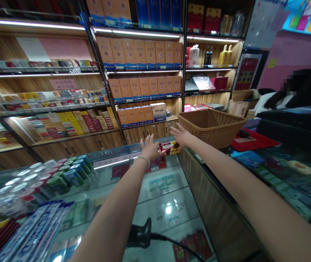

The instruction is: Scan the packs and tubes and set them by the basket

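Between my two hands, above the far end of the glass counter (141, 198), is a small red and yellow wrapped snack bar (169, 147). My left hand (149, 147) pinches its left end low between thumb and finger, the other fingers raised. At the right end, my right hand (182, 137) grips the wrapper, with its upper fingers lifted away. The exact finger contact on the far side is hidden. A wicker basket (212, 127) stands just right of my right hand.
A black handheld scanner (141, 233) with a cable lies on the glass beneath my arms. To the left are several cans (59, 183) and blue-white long packets (35, 233). Stocked shelves (144, 100) line the back. A person (281, 91) is at the far right.
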The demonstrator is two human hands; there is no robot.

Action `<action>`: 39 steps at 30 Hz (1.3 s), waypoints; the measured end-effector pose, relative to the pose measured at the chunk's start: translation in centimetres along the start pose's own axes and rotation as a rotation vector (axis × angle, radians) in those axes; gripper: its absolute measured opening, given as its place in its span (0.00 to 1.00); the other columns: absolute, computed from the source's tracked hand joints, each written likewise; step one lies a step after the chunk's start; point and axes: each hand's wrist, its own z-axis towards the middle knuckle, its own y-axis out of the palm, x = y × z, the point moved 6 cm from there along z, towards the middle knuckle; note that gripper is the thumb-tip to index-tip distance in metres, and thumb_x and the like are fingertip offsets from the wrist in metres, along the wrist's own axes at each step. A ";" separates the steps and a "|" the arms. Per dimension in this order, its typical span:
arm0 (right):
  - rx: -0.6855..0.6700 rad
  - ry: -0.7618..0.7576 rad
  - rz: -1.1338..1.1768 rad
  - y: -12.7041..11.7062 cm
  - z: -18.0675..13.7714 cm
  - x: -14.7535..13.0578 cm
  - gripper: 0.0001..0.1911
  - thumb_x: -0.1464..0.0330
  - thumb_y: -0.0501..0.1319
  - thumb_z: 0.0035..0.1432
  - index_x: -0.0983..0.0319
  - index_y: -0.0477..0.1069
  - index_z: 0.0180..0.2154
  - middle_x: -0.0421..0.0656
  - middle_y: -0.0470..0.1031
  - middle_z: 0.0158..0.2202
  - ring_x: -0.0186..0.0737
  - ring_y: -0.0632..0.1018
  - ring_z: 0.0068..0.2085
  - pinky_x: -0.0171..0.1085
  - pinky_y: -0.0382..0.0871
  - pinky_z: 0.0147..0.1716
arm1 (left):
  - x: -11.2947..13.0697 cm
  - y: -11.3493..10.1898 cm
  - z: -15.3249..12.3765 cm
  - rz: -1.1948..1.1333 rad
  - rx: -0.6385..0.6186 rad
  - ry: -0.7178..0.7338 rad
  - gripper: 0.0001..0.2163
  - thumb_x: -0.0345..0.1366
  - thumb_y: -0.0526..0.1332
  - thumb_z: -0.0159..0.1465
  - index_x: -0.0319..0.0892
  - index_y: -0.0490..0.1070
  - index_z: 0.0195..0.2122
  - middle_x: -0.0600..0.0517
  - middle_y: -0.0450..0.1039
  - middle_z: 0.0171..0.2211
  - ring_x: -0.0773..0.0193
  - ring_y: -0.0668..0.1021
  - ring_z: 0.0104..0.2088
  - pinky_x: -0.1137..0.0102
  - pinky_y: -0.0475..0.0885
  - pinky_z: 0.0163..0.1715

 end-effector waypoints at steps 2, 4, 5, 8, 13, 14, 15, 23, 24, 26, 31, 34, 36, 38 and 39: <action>-0.034 -0.003 -0.044 0.3 0.0 -0.1 0.31 0.51 0.69 0.52 0.58 0.81 0.55 0.48 0.61 0.73 0.61 0.44 0.78 0.63 0.18 0.72 | 0.0 0.2 -0.1 0.007 -0.006 -0.011 0.32 0.64 0.65 0.60 0.52 0.74 0.61 0.38 0.42 0.78 0.41 0.46 0.77 0.35 0.39 0.70; -0.063 -0.010 -0.066 0.5 0.0 -0.3 0.34 0.50 0.70 0.51 0.61 0.80 0.56 0.49 0.59 0.74 0.63 0.42 0.78 0.63 0.18 0.72 | -0.1 0.4 -0.2 0.012 -0.016 -0.023 0.32 0.64 0.64 0.60 0.52 0.74 0.61 0.39 0.42 0.78 0.41 0.46 0.77 0.35 0.40 0.70; -0.073 -0.013 -0.071 0.6 0.0 -0.4 0.34 0.50 0.70 0.51 0.61 0.80 0.56 0.50 0.58 0.74 0.64 0.42 0.78 0.63 0.18 0.72 | -0.1 0.5 -0.3 0.014 -0.020 -0.028 0.32 0.64 0.64 0.61 0.52 0.74 0.61 0.39 0.43 0.78 0.41 0.46 0.77 0.35 0.40 0.70; -0.095 -0.014 -0.089 1.0 -0.2 -0.7 0.34 0.50 0.70 0.53 0.62 0.80 0.55 0.50 0.56 0.75 0.63 0.42 0.78 0.63 0.20 0.72 | -0.2 0.7 -0.4 0.018 -0.023 -0.035 0.33 0.64 0.63 0.62 0.53 0.73 0.62 0.40 0.43 0.78 0.41 0.46 0.77 0.35 0.40 0.70; -0.051 0.006 -0.051 1.5 -0.6 -1.2 0.30 0.49 0.71 0.53 0.58 0.82 0.53 0.48 0.59 0.74 0.60 0.46 0.78 0.62 0.22 0.73 | -0.5 1.3 -0.5 0.011 -0.041 -0.042 0.32 0.65 0.61 0.62 0.54 0.74 0.61 0.41 0.43 0.78 0.40 0.45 0.77 0.34 0.40 0.70; -0.036 0.009 -0.043 1.5 -0.6 -1.3 0.29 0.49 0.70 0.53 0.57 0.82 0.52 0.47 0.60 0.74 0.59 0.47 0.77 0.62 0.22 0.73 | -0.5 1.5 -0.5 0.008 -0.046 -0.047 0.32 0.66 0.60 0.62 0.54 0.74 0.61 0.41 0.43 0.78 0.39 0.45 0.77 0.34 0.40 0.70; -0.023 0.013 -0.038 1.6 -0.7 -1.4 0.28 0.49 0.70 0.54 0.56 0.82 0.52 0.46 0.61 0.74 0.59 0.48 0.77 0.62 0.22 0.73 | -0.6 1.6 -0.5 0.005 -0.051 -0.055 0.32 0.66 0.60 0.62 0.54 0.74 0.62 0.41 0.43 0.78 0.39 0.45 0.77 0.34 0.40 0.70; 0.076 0.078 -0.041 1.8 -2.2 -2.5 0.27 0.55 0.67 0.58 0.60 0.80 0.55 0.50 0.59 0.74 0.55 0.48 0.77 0.61 0.22 0.74 | -0.2 1.8 -1.3 0.015 -0.060 -0.069 0.33 0.65 0.56 0.65 0.54 0.70 0.65 0.40 0.44 0.78 0.41 0.47 0.77 0.34 0.41 0.70; 0.088 0.087 -0.038 1.8 -2.5 -2.7 0.27 0.56 0.67 0.58 0.61 0.79 0.56 0.50 0.59 0.74 0.55 0.49 0.77 0.60 0.22 0.74 | -0.1 1.8 -1.4 0.021 -0.058 -0.065 0.33 0.64 0.56 0.65 0.54 0.69 0.66 0.40 0.44 0.78 0.42 0.47 0.77 0.35 0.40 0.70; 0.109 0.106 -0.032 1.9 -2.9 -3.1 0.28 0.57 0.66 0.58 0.62 0.78 0.58 0.51 0.59 0.74 0.55 0.49 0.77 0.60 0.23 0.75 | 0.0 2.0 -1.6 0.033 -0.060 -0.062 0.34 0.64 0.56 0.66 0.54 0.66 0.69 0.40 0.42 0.78 0.42 0.46 0.77 0.35 0.39 0.70; 0.142 0.162 -0.018 1.5 -3.9 -3.8 0.32 0.59 0.64 0.61 0.65 0.72 0.63 0.54 0.56 0.75 0.56 0.49 0.77 0.62 0.24 0.74 | -0.1 2.3 -2.2 0.054 -0.104 -0.072 0.42 0.63 0.57 0.65 0.50 0.53 0.75 0.40 0.37 0.79 0.41 0.44 0.77 0.35 0.39 0.71; 0.167 0.193 -0.012 0.7 -4.4 -4.2 0.35 0.58 0.63 0.62 0.64 0.67 0.67 0.54 0.52 0.76 0.57 0.48 0.77 0.63 0.25 0.74 | -0.5 1.9 -2.7 0.058 -0.119 -0.080 0.44 0.64 0.57 0.64 0.52 0.47 0.77 0.44 0.33 0.79 0.40 0.41 0.77 0.35 0.38 0.71; 0.187 0.212 -0.011 -0.2 -4.6 -4.6 0.37 0.58 0.64 0.62 0.62 0.64 0.69 0.53 0.50 0.77 0.57 0.46 0.78 0.63 0.25 0.74 | -0.9 1.3 -3.1 0.056 -0.121 -0.092 0.44 0.64 0.56 0.65 0.53 0.45 0.77 0.45 0.30 0.79 0.39 0.39 0.77 0.34 0.38 0.70; 0.208 0.226 -0.009 -1.2 -4.7 -5.1 0.38 0.57 0.64 0.62 0.60 0.62 0.71 0.51 0.48 0.77 0.57 0.45 0.78 0.63 0.24 0.74 | -1.5 0.5 -3.6 0.053 -0.121 -0.105 0.43 0.64 0.54 0.66 0.54 0.44 0.77 0.46 0.29 0.79 0.39 0.38 0.77 0.32 0.37 0.70; 0.218 0.232 -0.008 -1.8 -4.7 -5.4 0.39 0.57 0.64 0.62 0.60 0.62 0.71 0.50 0.47 0.78 0.57 0.44 0.78 0.63 0.23 0.74 | -1.8 0.1 -3.9 0.053 -0.118 -0.109 0.42 0.64 0.53 0.66 0.54 0.44 0.77 0.46 0.29 0.79 0.40 0.37 0.77 0.32 0.36 0.70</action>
